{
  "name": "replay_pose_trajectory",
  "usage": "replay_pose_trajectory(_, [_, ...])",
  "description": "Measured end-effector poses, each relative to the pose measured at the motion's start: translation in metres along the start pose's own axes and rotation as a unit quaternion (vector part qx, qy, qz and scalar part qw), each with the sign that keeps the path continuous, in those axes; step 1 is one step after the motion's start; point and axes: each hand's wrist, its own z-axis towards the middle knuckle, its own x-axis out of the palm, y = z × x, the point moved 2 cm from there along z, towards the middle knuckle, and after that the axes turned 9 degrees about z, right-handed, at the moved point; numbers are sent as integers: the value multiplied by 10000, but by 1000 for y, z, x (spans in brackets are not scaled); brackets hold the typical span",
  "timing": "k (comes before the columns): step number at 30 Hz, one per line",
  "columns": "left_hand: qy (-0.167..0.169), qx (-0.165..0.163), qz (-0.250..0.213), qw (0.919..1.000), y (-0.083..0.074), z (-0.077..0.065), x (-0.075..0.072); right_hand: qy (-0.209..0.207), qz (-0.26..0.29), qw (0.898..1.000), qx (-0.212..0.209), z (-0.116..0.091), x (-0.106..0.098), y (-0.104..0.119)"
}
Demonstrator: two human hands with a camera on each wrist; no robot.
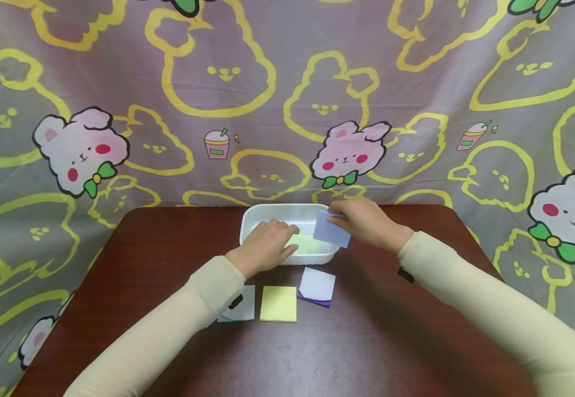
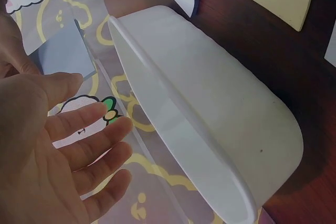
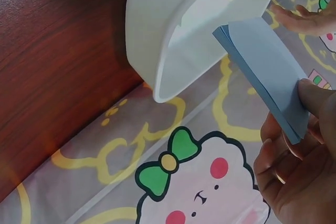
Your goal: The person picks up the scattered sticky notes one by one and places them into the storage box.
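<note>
Between thumb and fingers, my right hand (image 1: 367,220) pinches a blue sticky note pad (image 3: 268,69) by one edge, over the right end of a white plastic basin (image 1: 262,212). My left hand (image 1: 266,246) hovers over the basin's left part with relaxed, spread fingers; the left wrist view shows nothing in its palm. Pale green paper (image 1: 307,243) lies inside the basin. In front of it on the table are a yellow sticky note pad (image 1: 278,304), a purple pad with a white top sheet (image 1: 317,284), and a pale pad with a teal edge (image 1: 244,306), partly hidden by the left wrist.
The basin stands near the back edge of a dark reddish-brown wooden table (image 1: 357,353). Right behind the table hangs a grey curtain (image 1: 257,71) with yellow outlines and cartoon bunnies.
</note>
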Motion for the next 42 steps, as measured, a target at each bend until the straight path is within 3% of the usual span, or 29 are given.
replay_pose_trajectory(21, [120,-176,-192,9996,16,6,5,367,-210,9982,422,24,10,-6])
replay_pose_trajectory(42, [355,-389,-227,9984,25,10,19,756,16,9969,233,34,30,-18])
